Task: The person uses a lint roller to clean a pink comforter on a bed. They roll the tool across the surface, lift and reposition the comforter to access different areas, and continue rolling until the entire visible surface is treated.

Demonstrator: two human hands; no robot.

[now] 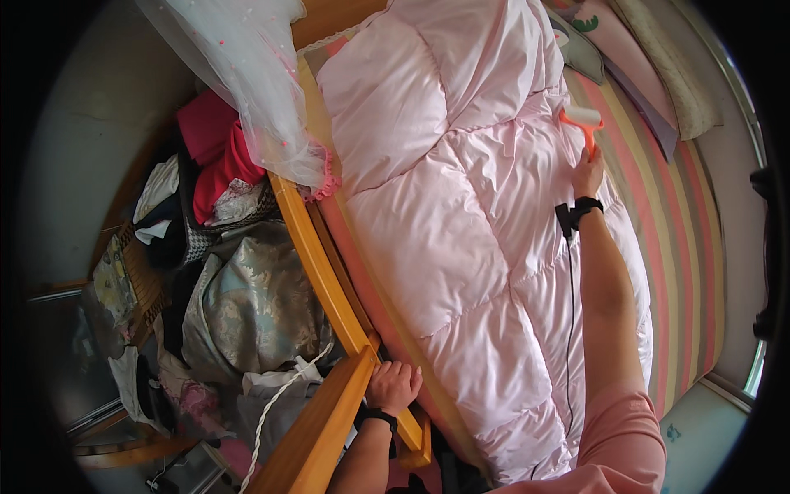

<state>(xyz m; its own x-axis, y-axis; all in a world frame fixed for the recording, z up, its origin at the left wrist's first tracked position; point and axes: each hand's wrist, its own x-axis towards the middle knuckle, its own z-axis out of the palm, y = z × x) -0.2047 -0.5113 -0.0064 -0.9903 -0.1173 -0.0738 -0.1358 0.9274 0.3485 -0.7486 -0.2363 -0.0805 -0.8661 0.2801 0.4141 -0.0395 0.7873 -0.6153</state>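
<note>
My right hand (pixel 587 174) is closed round the orange handle of a lint roller (pixel 583 117) with a white roll. The roller is at the far right edge of a puffy pale pink quilt (pixel 428 239) spread over the bed. A black device with a cable (pixel 569 321) is at my right wrist, and the cable trails down across the quilt. At the lower middle, my left hand (pixel 393 387) is curled over the wooden bed frame (pixel 329 296), close to where a slanting wooden post (pixel 317 428) meets it.
A striped mattress cover (pixel 687 272) shows right of the quilt, with pillows (pixel 634 58) at the far right. White netting (pixel 255 99) hangs over the frame at the far left. Below it lie heaped clothes (pixel 222 177) and a shiny patterned cloth (pixel 255 296). A twisted white cord (pixel 280 395) crosses near the post.
</note>
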